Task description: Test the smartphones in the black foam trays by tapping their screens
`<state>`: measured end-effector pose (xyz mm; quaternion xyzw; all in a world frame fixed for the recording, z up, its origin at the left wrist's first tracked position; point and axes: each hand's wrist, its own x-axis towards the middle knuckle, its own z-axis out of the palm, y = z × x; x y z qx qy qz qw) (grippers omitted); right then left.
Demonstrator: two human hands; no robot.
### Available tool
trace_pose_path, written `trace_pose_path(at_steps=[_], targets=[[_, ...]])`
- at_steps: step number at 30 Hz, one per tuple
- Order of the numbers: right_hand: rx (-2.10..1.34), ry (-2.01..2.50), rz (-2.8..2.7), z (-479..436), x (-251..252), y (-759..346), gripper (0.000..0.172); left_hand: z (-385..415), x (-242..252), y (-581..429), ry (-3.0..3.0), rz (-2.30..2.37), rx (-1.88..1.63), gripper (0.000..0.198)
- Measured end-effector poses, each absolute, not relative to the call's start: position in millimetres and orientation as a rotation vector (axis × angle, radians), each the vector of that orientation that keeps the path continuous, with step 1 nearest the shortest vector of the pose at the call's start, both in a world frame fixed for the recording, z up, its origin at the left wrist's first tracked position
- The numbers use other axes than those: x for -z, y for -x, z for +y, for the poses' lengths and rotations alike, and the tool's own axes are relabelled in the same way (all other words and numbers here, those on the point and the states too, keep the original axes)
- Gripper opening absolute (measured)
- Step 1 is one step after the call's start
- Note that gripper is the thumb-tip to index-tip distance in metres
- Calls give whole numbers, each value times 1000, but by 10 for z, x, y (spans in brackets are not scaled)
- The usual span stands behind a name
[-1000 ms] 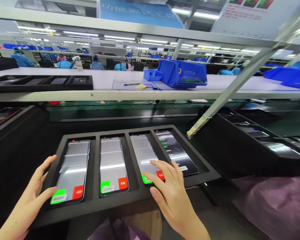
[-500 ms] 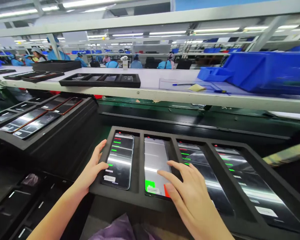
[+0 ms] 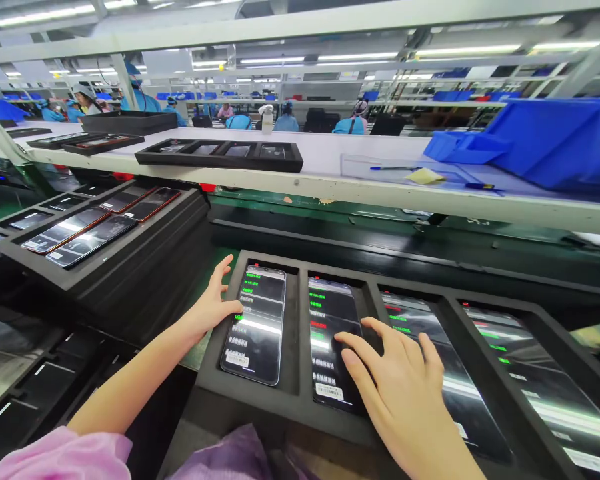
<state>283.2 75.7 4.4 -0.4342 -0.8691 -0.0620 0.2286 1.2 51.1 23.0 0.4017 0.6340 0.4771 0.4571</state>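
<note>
**Lower centre of the frame: both hands on a four-slot phone tray**

At lower centre, a black foam tray [image 3: 297, 347] lies with four long slots side by side, one phone in each, screens up and lit.

- Left hand [image 3: 211, 311]: comes in from the lower left and rests at the tray's left rim. Fingers are spread wide and loose, pointing up the frame. The thumb tip touches the left edge of the first phone [image 3: 258, 327] about halfway along its length. Nothing is gripped.
- Right hand [image 3: 403, 393]: comes in from the lower right, palm down, fingers fanned wide and nearly flat. The index tip lies on the screen of the second phone [image 3: 326, 313], in its lower half. The other fingers reach across the divider towards the third phone [image 3: 405, 315]. Nothing is held here either; I cannot tell whether the palm touches the tray.
- First and second phones show dark screens with rows of small text, some green and some red.
- The fourth phone [image 3: 523, 373] sits in the far-right slot, well apart from both hands.

Surroundings: a stack of black trays [image 3: 145, 280] stands at middle left, with more phones on top. A white shelf [image 3: 330, 183] runs across the upper frame and carries another tray [image 3: 220, 155]. Blue bins [image 3: 555, 140] sit on it at upper right, with a pen and a yellow note [image 3: 424, 176] just left of them. People in blue coats work far behind. A pink sleeve [image 3: 60, 457] shows at lower left.
</note>
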Motion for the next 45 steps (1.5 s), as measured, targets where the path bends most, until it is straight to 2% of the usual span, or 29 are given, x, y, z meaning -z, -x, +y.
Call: trace_pose_path(at_steps=[15,27,32,36,45], targets=[[22,1163,-2389,694,-60,-2937,37,328,-176,-45,-1011,1444,-1197,95],[-10,1241,-2273,601,-207,-2893,37,314,-108,-59,-1055,1538,-1208,79],[92,1394,-1953,593,-132,-3398,44,348,-29,-22,-1092,1589,-1239,78],[102,1505,-1933,563,-78,-3718,45,342,-65,-79,-1062,1634,-1298,75],[9,1745,-1994,534,-204,-3502,44,347,-131,-99,-973,1714,-1262,78]])
